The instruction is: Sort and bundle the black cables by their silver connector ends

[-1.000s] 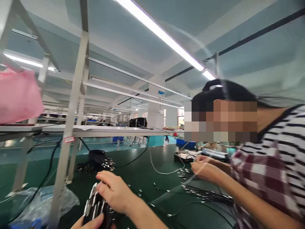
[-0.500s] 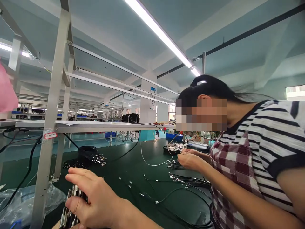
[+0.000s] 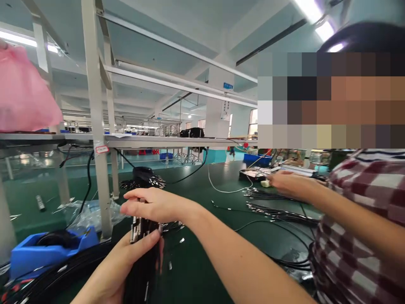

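Observation:
My left hand [image 3: 133, 255] is wrapped round an upright bundle of black cables [image 3: 139, 280] at the lower middle, its thumb across the front. Silver metal connectors [image 3: 136, 230] stand up at the bundle's top end. Over that end lies my right hand [image 3: 152, 205], palm down with fingers stretched out, resting on or just above the connector tips. Behind it, more cable ends with metal tips [image 3: 175, 226] lie on the dark green table [image 3: 190, 257], partly hidden by my right wrist.
A blue tape dispenser [image 3: 34, 249] and coiled black cables [image 3: 76, 268] lie on the left. A grey shelf post [image 3: 103, 181] stands behind them, near clear plastic bags [image 3: 88, 215]. At right a co-worker's hand [image 3: 287, 183] works above rows of cables [image 3: 272, 213].
The view has tipped down, bringing the tape dispenser, my left hand and the bundle into fuller sight. My right hand stays at the bundle's connector end, its fingers now flatter across the top.

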`<action>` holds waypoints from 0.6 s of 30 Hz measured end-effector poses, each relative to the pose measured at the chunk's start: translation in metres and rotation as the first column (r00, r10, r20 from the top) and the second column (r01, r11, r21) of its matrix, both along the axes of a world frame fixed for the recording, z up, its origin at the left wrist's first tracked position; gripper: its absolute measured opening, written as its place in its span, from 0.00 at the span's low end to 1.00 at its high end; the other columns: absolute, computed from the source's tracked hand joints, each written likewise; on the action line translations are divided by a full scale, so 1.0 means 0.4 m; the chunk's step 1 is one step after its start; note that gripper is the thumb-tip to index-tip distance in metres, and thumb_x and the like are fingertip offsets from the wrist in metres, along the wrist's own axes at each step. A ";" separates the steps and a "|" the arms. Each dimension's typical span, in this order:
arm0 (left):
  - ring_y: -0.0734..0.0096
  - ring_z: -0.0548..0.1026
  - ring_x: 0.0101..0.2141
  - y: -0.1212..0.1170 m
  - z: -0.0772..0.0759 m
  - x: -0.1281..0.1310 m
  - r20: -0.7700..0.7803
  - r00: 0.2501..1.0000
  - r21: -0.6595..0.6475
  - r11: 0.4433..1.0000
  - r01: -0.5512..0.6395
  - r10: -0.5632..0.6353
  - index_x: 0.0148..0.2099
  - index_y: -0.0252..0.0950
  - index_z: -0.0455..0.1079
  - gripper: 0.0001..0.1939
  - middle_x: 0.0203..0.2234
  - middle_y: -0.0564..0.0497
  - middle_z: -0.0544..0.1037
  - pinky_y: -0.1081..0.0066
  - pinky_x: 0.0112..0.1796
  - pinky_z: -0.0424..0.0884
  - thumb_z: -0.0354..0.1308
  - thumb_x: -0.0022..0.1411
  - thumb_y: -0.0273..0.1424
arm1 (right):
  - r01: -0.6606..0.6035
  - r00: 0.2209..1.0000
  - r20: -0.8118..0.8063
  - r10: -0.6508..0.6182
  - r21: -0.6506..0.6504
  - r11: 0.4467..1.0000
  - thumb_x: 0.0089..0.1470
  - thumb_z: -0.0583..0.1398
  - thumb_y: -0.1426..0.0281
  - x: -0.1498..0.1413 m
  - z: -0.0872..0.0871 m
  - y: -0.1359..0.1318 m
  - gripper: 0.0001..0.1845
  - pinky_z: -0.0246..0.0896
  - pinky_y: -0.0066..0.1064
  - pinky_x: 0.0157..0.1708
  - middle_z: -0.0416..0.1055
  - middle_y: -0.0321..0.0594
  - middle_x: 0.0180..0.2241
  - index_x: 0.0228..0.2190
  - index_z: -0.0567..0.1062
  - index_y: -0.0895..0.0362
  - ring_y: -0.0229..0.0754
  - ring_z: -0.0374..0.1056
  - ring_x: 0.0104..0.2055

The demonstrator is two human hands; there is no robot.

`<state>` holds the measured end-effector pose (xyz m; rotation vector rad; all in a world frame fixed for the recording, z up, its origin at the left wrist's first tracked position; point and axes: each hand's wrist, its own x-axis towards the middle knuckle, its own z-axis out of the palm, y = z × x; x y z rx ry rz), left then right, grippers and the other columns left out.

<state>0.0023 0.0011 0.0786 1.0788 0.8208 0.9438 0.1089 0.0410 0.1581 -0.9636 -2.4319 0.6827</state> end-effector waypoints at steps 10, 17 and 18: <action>0.77 0.63 0.15 0.018 -0.024 -0.011 0.020 0.993 0.026 0.993 -0.113 0.113 0.22 0.34 0.61 0.11 0.10 0.55 0.64 0.77 0.19 0.60 0.59 0.46 0.33 | 0.283 0.888 -0.289 -0.358 -0.269 0.920 0.55 0.53 0.59 0.023 -0.154 0.031 0.18 0.65 0.32 0.34 0.73 0.37 0.33 0.38 0.71 0.60 0.36 0.70 0.32; 0.78 0.63 0.15 0.082 -0.061 -0.047 -0.015 0.976 -0.064 0.974 -0.217 0.216 0.23 0.32 0.64 0.07 0.12 0.53 0.66 0.77 0.19 0.59 0.56 0.45 0.31 | 0.512 0.750 -0.241 -0.616 -0.380 0.771 0.46 0.61 0.65 0.099 -0.519 -0.043 0.21 0.48 0.22 0.15 0.55 0.25 0.12 0.11 0.60 0.57 0.28 0.52 0.14; 0.78 0.64 0.16 0.088 -0.066 -0.045 -0.008 0.976 -0.069 0.974 -0.216 0.216 0.23 0.31 0.65 0.06 0.13 0.53 0.67 0.77 0.20 0.60 0.57 0.45 0.30 | 0.518 0.733 -0.251 -0.632 -0.397 0.758 0.45 0.60 0.63 0.104 -0.543 -0.049 0.23 0.45 0.22 0.14 0.52 0.25 0.10 0.09 0.56 0.56 0.29 0.49 0.13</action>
